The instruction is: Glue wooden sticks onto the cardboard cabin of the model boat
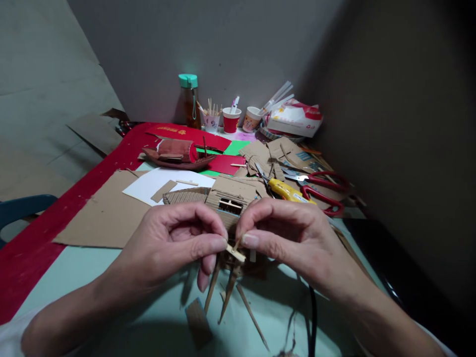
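My left hand (pixel 174 250) pinches one end of a short pale wooden strip (pixel 236 255) between thumb and fingertips. Close beside it, my right hand (pixel 297 238) has its thumb and forefinger closed on a thin brownish sliver (pixel 237 244), which meets the strip near its middle. Whether the two are joined I cannot tell. Just beyond my fingers stands a corrugated cardboard model (pixel 231 191) with a cut-out window, its lower part partly hidden by my hands. Narrow pointed cardboard strips (pixel 253 317) and a small brown cardboard piece (pixel 199 323) lie below my hands.
A brown toy boat (pixel 178 153) sits behind white paper (pixel 201 177). At right are a yellow-handled utility knife (pixel 288 189), red-handled scissors (pixel 329 181) and cardboard scraps. Paper cups (pixel 231 121) and a bottle (pixel 190 104) line the wall. A black cable (pixel 313 317) hangs at front right.
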The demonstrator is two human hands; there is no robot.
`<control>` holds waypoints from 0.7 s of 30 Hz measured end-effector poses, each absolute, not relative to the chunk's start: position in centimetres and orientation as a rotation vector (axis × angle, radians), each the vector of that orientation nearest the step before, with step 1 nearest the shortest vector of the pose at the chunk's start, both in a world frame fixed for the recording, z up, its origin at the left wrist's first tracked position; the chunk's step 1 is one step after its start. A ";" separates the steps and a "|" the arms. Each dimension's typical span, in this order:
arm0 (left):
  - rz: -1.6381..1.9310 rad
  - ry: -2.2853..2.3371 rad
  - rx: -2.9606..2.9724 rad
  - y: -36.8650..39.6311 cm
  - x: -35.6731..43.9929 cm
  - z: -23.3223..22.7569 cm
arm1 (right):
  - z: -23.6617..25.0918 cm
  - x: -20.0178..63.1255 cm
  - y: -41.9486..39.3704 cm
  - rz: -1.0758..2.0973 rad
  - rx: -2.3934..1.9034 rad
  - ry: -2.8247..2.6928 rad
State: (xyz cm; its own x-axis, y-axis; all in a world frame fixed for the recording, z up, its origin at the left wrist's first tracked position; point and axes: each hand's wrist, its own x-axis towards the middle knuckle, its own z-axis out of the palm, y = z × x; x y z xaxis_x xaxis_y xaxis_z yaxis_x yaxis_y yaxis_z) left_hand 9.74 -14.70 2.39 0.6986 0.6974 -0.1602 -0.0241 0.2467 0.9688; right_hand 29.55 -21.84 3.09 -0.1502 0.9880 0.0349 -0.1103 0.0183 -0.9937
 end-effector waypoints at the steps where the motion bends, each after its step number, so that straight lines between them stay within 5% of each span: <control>1: 0.548 0.665 1.237 -14.7 9.8 2.4 | 3.1 29.5 -21.9 1.349 -1.035 -1.252; 21: 0.591 0.730 1.266 -14.9 9.8 2.4 | 2.9 28.9 -22.3 1.094 -1.083 -1.403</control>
